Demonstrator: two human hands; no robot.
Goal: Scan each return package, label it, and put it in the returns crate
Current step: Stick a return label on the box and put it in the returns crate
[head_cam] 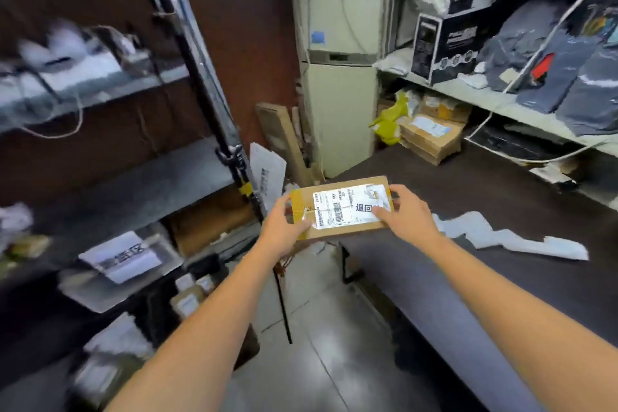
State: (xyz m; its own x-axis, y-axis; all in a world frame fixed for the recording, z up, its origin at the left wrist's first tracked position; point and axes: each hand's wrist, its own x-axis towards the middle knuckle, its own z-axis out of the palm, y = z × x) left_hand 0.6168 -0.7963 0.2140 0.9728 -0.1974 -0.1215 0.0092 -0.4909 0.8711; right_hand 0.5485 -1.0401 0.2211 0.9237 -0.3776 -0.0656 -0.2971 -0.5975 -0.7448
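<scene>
Left hand and right hand, fingers curled round opposite ends of a flat cardboard package, hold it label-up at the left edge of the dark worktop; a white paper strip lies on the worktop to its right; stacked cartons stand farther back.

Cool, even indoor light is filling the room; its source is lying outside the view. The centre is rendering sharpest: print on the label of the package is reading clearly, with mild glare coming off its glossy tape. Heavy motion blur is smearing the left shelving and its contents. Wide-angle distortion is bowing the upright post and the right shelf edge. The dark table is carrying a soft sheen; deep shadow is pooling beneath it.
</scene>
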